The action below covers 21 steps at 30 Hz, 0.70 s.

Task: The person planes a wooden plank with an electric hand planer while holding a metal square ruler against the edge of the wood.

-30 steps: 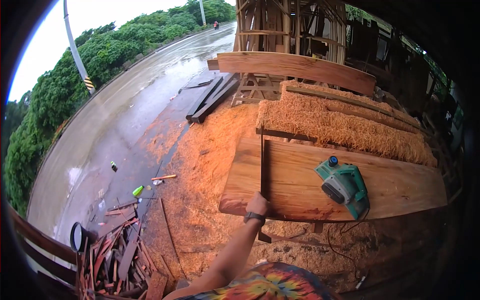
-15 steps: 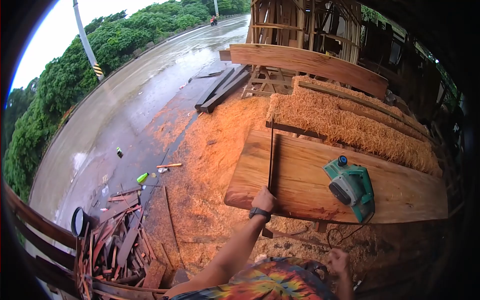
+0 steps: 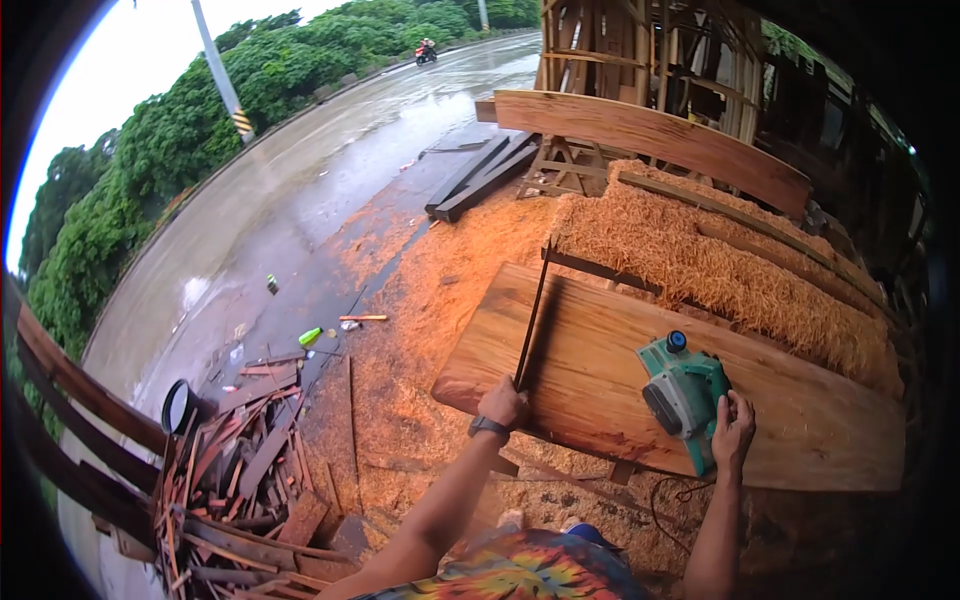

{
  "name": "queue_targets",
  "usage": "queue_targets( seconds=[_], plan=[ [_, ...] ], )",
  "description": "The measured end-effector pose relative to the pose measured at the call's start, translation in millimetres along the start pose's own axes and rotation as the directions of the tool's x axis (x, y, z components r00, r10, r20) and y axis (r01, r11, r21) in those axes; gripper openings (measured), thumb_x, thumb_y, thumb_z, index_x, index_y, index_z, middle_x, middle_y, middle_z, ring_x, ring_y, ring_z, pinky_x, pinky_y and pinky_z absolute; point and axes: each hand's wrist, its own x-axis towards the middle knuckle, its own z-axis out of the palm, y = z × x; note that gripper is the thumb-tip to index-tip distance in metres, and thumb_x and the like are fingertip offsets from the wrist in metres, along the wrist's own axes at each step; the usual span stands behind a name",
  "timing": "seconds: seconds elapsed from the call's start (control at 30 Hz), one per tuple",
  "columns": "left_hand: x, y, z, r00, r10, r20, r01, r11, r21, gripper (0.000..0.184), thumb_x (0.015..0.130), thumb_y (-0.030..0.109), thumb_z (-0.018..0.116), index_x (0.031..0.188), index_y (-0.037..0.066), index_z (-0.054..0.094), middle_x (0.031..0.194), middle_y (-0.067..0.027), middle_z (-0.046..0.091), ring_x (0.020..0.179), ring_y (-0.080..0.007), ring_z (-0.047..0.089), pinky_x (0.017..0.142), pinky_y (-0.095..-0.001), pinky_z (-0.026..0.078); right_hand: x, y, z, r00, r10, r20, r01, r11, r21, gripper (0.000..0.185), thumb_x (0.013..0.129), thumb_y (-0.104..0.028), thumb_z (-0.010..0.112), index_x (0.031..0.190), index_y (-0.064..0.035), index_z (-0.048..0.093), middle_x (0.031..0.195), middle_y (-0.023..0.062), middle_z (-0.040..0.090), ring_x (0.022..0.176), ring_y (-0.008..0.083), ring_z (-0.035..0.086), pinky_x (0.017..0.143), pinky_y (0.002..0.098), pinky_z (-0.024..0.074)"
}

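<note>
A wide reddish-brown plank (image 3: pixel 590 350) lies across supports in front of me. My left hand (image 3: pixel 503 404), with a dark band at the wrist, is closed on the near end of a thin dark strip (image 3: pixel 535 315) that spans the plank's width near its left end. A green electric planer (image 3: pixel 682 395) rests on the plank right of the strip. My right hand (image 3: pixel 733 430) is at the planer's right side, its fingers bent against the handle; whether they wrap round it is hard to see. A cord hangs below the plank's near edge.
Shavings cover the boards (image 3: pixel 720 260) behind the plank and the ground. Another long plank (image 3: pixel 650 135) stands farther back. Scrap wood (image 3: pixel 250 470) and a black round container (image 3: pixel 178 407) are at lower left. A motorcycle (image 3: pixel 426 52) is on the wet road.
My right hand has come in from below and reached the planer. My left hand still holds the strip, which now leans more. The view has shifted, and the motorcycle appears nearer.
</note>
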Motion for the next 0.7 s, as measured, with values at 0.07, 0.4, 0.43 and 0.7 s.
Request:
queue_targets(
  seconds=[0.07, 0.4, 0.43, 0.7],
  plan=[
    [-2.2, 3.2, -3.9, 0.999, -0.025, 0.033, 0.025, 1.0, 0.018, 0.039, 0.089, 0.036, 0.06, 0.11, 0.004, 0.053, 0.108, -0.0263, 0.068, 0.099, -0.045, 0.066, 0.086, -0.0523, 0.052, 11.5, -1.9, -0.5, 0.993, 0.097, 0.065, -0.102, 0.992, 0.07, 0.036, 0.099, -0.029, 0.061, 0.117, 0.002, 0.064, 0.112, 0.019, 0.063, 0.104, 0.0348, 0.061, 0.088, 0.0432, 0.0494],
    [-5.3, 6.4, 10.6, 0.978, -0.091, -0.188, 0.108, 0.991, 0.082, 0.031, 0.094, 0.035, 0.056, 0.106, 0.007, 0.061, 0.097, -0.026, 0.069, 0.091, -0.0472, 0.066, 0.079, -0.0562, 0.052, 67.8, 31.9, -3.7, 0.638, 0.076, 0.766, -0.585, 0.695, 0.418, 0.053, 0.103, -0.052, 0.048, 0.114, -0.0016, 0.059, 0.075, 0.0096, 0.063, 0.06, 0.0154, 0.061, 0.057, 0.0285, 0.0484],
    [-4.5, 6.6, 10.8, 0.977, -0.094, -0.19, 0.115, 0.988, 0.1, 0.031, 0.094, 0.035, 0.056, 0.106, 0.007, 0.061, 0.097, -0.0262, 0.069, 0.092, -0.0472, 0.066, 0.08, -0.0559, 0.052, 72.2, 22.4, -6.4, 0.577, 0.064, 0.814, -0.673, 0.602, 0.429, 0.055, 0.102, -0.055, 0.048, 0.114, -0.0021, 0.058, 0.073, 0.0087, 0.062, 0.059, 0.0151, 0.06, 0.055, 0.0276, 0.0475],
    [-4.8, 27.0, -1.3, 0.98, -0.17, -0.098, 0.186, 0.965, 0.183, 0.034, 0.095, 0.032, 0.052, 0.11, 0.002, 0.059, 0.105, -0.0294, 0.068, 0.099, -0.0492, 0.065, 0.087, -0.0566, 0.051, 40.1, 0.9, 5.6, 0.584, 0.089, 0.807, -0.65, 0.647, 0.399, 0.057, 0.099, -0.058, 0.05, 0.107, -0.0027, 0.055, 0.065, 0.0028, 0.052, 0.046, 0.0112, 0.047, 0.045, 0.0253, 0.04]
  ],
)
